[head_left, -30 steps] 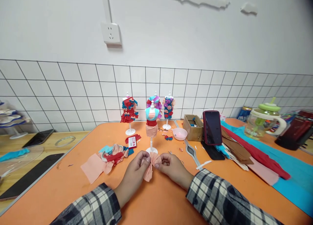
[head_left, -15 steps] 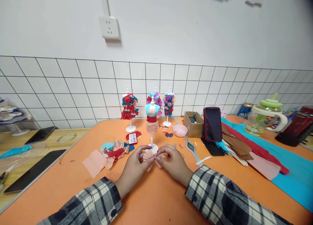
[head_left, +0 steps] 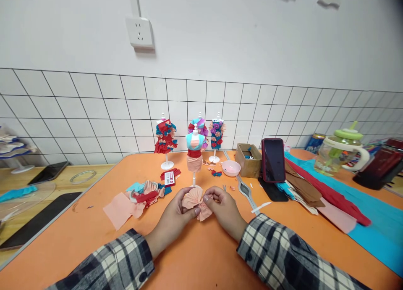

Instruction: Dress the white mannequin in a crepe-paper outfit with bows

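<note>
Between my two hands is a pleated peach crepe-paper piece [head_left: 193,198], gathered at its middle and fanned out like a bow. My left hand [head_left: 178,210] grips its left part between thumb and fingers. My right hand [head_left: 223,206] pinches its right side near the gathered middle. Just behind stands a small mannequin [head_left: 194,149] on a white stand, wrapped in blue, red and peach paper. To the left lies a pile of crepe-paper scraps [head_left: 146,197], with a large peach sheet [head_left: 118,211] at its edge.
Behind are decorated mannequins [head_left: 166,136]. A pink bowl [head_left: 231,168], cardboard box [head_left: 248,160] and upright phone [head_left: 273,160] stand at right, with grey scissors-like handles [head_left: 245,189] nearer. Farther right are crepe-paper sheets [head_left: 380,222] and a glass jug [head_left: 338,155].
The peach piece has turned and opened toward me, so its pleated fans now show. My left fingers have spread wider around it; my right hand still pinches it.
</note>
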Available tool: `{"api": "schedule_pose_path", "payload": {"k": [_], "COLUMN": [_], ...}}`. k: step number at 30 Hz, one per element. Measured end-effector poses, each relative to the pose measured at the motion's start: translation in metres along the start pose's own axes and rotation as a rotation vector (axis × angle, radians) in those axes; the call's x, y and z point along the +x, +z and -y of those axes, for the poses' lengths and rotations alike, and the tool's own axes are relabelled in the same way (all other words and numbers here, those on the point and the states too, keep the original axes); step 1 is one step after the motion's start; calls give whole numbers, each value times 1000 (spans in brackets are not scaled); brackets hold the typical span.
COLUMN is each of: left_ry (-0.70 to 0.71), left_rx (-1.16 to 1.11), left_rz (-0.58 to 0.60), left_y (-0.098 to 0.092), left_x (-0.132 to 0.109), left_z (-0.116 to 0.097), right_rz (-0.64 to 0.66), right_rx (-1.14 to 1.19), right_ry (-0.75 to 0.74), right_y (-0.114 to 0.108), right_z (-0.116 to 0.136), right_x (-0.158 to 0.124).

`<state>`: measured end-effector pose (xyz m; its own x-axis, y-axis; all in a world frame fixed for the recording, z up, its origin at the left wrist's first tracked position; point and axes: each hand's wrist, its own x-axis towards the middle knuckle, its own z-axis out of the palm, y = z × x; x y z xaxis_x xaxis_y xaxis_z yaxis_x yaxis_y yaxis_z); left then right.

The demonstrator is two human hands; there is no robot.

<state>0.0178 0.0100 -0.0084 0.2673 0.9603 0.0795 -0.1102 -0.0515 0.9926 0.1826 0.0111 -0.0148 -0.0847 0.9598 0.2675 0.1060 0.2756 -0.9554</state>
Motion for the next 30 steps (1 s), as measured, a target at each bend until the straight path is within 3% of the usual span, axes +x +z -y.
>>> {"api": "schedule_pose_path", "payload": {"k": [5, 10, 14, 22, 30], "left_ry": [2, -28, -103, -93, -41], "left_rx": [-79, -23, -30, -55, 11], "left_rz": [131, 32, 86, -28, -39], "left_y": [-3, -6, -9, -6, -5], "left_x": [0, -1, 1, 2, 1], "left_z": [3, 3, 8, 4, 1], "right_rz": [6, -44, -64, 61, 127], "right_rx": [27, -48, -59, 95, 241], "right_ry": [22, -25, 8, 142, 138], "right_y": [-1, 0, 1, 2, 5], "right_z": [-6, -3, -1, -9, -6], "right_x": [4, 1, 0, 2, -1]}}
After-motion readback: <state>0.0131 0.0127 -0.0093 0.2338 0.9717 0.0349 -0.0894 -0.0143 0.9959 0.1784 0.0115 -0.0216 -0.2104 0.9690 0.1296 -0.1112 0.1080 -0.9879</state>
